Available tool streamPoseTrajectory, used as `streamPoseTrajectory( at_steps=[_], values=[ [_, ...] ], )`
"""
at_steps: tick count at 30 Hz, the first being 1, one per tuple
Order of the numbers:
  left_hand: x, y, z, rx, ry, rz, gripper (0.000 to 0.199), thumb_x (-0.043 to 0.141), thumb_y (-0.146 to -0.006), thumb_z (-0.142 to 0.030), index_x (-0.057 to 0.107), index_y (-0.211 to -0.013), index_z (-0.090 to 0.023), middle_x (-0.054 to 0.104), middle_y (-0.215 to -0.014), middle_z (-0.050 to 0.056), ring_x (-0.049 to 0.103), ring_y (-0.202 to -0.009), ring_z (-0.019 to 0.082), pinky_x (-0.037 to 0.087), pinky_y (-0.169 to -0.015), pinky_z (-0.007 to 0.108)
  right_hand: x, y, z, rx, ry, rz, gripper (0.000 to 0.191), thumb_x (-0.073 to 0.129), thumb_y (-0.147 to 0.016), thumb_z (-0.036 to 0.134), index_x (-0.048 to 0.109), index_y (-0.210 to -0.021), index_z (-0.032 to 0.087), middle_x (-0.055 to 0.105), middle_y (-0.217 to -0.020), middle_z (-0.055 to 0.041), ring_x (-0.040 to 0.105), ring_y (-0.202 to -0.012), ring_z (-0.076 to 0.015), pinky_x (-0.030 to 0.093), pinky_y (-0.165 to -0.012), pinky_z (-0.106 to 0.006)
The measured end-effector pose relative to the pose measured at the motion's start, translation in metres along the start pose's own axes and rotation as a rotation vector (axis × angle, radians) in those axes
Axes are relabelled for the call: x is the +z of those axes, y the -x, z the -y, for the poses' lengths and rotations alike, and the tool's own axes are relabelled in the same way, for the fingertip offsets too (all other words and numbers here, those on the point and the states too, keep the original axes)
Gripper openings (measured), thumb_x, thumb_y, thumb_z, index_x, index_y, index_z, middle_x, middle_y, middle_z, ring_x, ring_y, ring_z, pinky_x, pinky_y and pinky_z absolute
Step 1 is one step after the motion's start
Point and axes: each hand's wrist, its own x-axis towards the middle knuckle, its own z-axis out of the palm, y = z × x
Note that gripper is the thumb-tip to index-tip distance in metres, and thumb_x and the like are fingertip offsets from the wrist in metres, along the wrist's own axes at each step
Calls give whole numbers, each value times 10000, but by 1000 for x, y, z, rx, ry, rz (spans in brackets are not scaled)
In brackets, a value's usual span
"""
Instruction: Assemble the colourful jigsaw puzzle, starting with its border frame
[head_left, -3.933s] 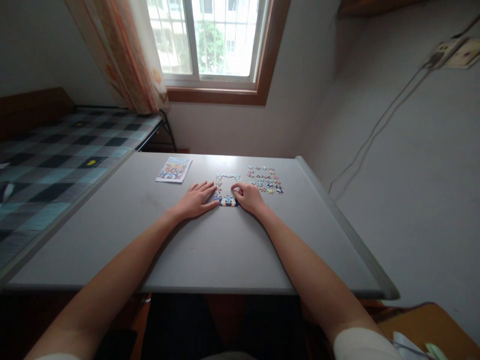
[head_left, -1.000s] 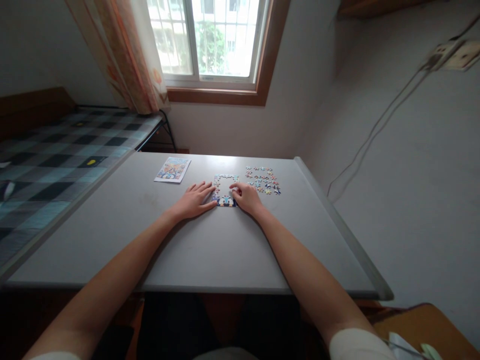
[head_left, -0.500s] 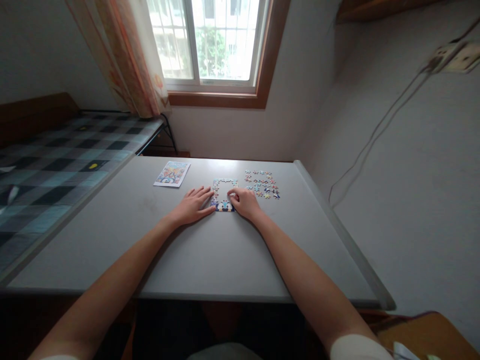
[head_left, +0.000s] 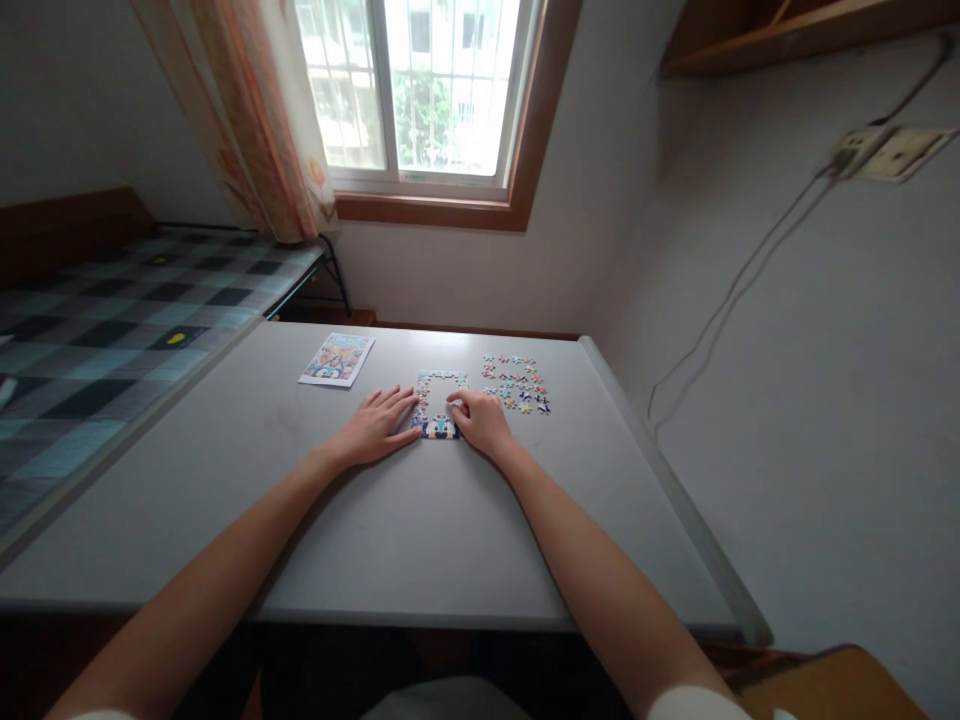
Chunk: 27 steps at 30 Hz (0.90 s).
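A partly assembled jigsaw puzzle (head_left: 441, 430) lies flat on the table, its border joined around a bare middle, with dark blue and white pieces along the near side. My left hand (head_left: 375, 425) rests flat with spread fingers, the fingertips touching the puzzle's left edge. At the right edge is my right hand (head_left: 480, 418), fingers curled and thumb and index close together over the inner part of the puzzle. Whatever may be between those fingertips is hidden. Loose puzzle pieces (head_left: 525, 407) are spread in rows just beyond and right of my right hand.
A printed picture sheet (head_left: 337, 360) lies at the table's far left. The grey table (head_left: 405, 540) has a raised right edge beside the wall. A checked bed (head_left: 150, 310) stands left, a curtained window (head_left: 450, 100) is ahead, and a cable (head_left: 727, 290) hangs on the right wall.
The camera view has tilted slightly, so everything sits a little lower and further left. My left hand stays on the puzzle's edge; my right hand keeps nearly the same place over it.
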Motion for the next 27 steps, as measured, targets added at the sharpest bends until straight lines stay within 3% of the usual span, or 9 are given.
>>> streamPoseTrajectory(
  at_steps=[14, 27],
  values=[
    [4, 0, 1, -2, 13, -27, 716, 335, -915, -627, 247, -1492, -213, 331, -1529, 78, 254, -1422, 255, 180, -1159, 416, 0, 0, 1, 16, -38, -7, 240, 516, -849, 238, 693, -1010, 253, 695, -816, -10, 604, -818, -165, 353, -852, -311],
    [4, -2, 1, -2, -6, -26, 706, 330, -919, -619, 274, -1495, -215, 313, -1537, 65, 254, -1422, 252, 167, -1166, 423, -1, 0, 1, 5, -35, -15, 236, 517, -845, 232, 695, -999, 250, 692, -789, -6, 609, -800, -166, 363, -835, -304]
  ],
)
